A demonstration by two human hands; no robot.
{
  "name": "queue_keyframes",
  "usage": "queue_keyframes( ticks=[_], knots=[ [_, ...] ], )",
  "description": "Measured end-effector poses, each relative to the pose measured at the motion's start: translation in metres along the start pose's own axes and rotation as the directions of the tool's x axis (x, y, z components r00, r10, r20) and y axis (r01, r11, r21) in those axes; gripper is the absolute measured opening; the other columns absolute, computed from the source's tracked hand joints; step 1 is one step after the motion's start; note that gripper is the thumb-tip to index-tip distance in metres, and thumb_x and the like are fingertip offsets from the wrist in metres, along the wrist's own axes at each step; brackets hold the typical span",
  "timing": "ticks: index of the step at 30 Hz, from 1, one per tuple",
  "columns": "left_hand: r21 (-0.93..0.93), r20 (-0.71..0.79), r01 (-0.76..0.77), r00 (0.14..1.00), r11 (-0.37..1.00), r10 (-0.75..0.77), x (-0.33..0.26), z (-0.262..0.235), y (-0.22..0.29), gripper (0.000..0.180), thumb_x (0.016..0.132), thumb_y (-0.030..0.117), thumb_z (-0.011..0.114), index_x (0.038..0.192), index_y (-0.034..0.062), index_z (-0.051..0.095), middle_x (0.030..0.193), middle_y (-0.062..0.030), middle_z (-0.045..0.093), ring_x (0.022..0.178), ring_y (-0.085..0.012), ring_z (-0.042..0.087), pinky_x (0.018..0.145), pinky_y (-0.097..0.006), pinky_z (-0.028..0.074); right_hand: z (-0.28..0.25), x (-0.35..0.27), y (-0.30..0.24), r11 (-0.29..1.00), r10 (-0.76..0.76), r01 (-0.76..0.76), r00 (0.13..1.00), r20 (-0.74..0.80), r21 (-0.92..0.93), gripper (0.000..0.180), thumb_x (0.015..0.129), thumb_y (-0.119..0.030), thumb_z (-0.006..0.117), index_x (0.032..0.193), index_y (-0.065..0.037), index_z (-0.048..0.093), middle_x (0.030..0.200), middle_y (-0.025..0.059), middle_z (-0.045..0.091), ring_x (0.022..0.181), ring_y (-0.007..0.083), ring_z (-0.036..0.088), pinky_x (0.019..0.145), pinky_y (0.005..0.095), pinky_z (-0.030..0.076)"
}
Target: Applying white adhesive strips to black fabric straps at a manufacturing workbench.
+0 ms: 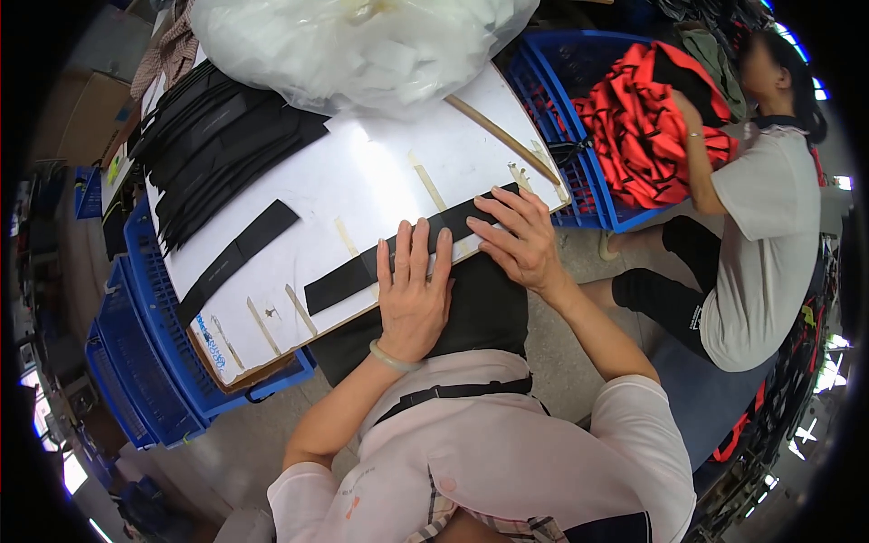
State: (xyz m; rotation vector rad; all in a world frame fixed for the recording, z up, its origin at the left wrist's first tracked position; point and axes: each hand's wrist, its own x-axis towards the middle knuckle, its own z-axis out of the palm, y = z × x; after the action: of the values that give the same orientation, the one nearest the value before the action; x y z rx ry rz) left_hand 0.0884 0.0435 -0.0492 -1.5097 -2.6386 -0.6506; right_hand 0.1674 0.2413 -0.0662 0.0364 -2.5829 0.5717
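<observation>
On the counter, your left hand and right hand rest unclenched on a likely light, pliable black strip, best held endwise.

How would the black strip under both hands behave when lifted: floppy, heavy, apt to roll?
Probably light: the black strip looks thin. Likely somewhat floppy, as its matte surface looks like fabric, though stiffness is hard to tell. Unlikely to roll: it lies flat on the white tabletop.

Likely garment workshop: red cloth heap, blue crates.
</observation>
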Motion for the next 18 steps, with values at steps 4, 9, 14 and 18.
queue_keyframes(
  ticks=[4, 9, 14, 18],
  knots=[
    [-0.001, -0.007, 0.016, 1.0, 1.0, -0.016, -0.001, 0.0019, 0.0017, 0.077, 0.072, 0.01, 0.072, 0.142, 0.0055, 0.04, 0.148, -0.0186, 0.034, 0.14, -0.0366, 0.029, 0.113, -0.053, 0.02, 0.0004, 0.0001, 0.0003, 1.0, 0.007, -0.007, 1.0, -0.003, 0.008, 0.036, 0.078, -0.017, 0.073, 0.113, -0.017, 0.069, 0.126, 0.0026, 0.061, 0.123, 0.024, 0.051, 0.105, 0.043, 0.033],
    [-0.022, 0.003, 0.034, 0.999, 0.999, -0.034, -0.0015, 0.0055, 0.0019, 0.079, 0.071, 0.012, 0.074, 0.142, 0.0033, 0.039, 0.148, -0.0186, 0.032, 0.14, -0.0364, 0.027, 0.113, -0.053, 0.02, -0.0001, 0.0016, -0.0002, 0.999, 0.032, -0.032, 0.999, 0.0, 0.021, 0.034, 0.077, -0.015, 0.073, 0.111, -0.016, 0.07, 0.125, 0.004, 0.062, 0.123, 0.0242, 0.051, 0.105, 0.0443, 0.032],
    [-0.012, -0.012, 0.057, 0.998, 0.998, -0.057, -0.0013, 0.0067, 0.005, 0.081, 0.07, 0.015, 0.075, 0.141, 0.0016, 0.038, 0.147, -0.0201, 0.033, 0.14, -0.0368, 0.027, 0.113, -0.054, 0.02, -0.0015, 0.0048, -0.0025, 0.999, 0.021, -0.022, 1.0, 0.008, 0.031, 0.032, 0.079, -0.015, 0.072, 0.111, -0.014, 0.071, 0.124, 0.0044, 0.062, 0.123, 0.0248, 0.051, 0.105, 0.0448, 0.032],
    [0.045, -0.059, 0.041, 0.998, 0.998, -0.038, -0.0004, 0.0067, 0.0058, 0.055, 0.084, 0.013, 0.058, 0.135, -0.0036, 0.045, 0.144, -0.0227, 0.038, 0.137, -0.0393, 0.033, 0.111, -0.055, 0.024, -0.002, 0.0041, -0.0046, 0.999, 0.048, -0.049, 0.998, 0.034, 0.011, 0.031, 0.08, -0.015, 0.07, 0.111, -0.012, 0.07, 0.124, 0.0051, 0.061, 0.124, 0.0254, 0.05, 0.106, 0.0451, 0.032]
  ],
)
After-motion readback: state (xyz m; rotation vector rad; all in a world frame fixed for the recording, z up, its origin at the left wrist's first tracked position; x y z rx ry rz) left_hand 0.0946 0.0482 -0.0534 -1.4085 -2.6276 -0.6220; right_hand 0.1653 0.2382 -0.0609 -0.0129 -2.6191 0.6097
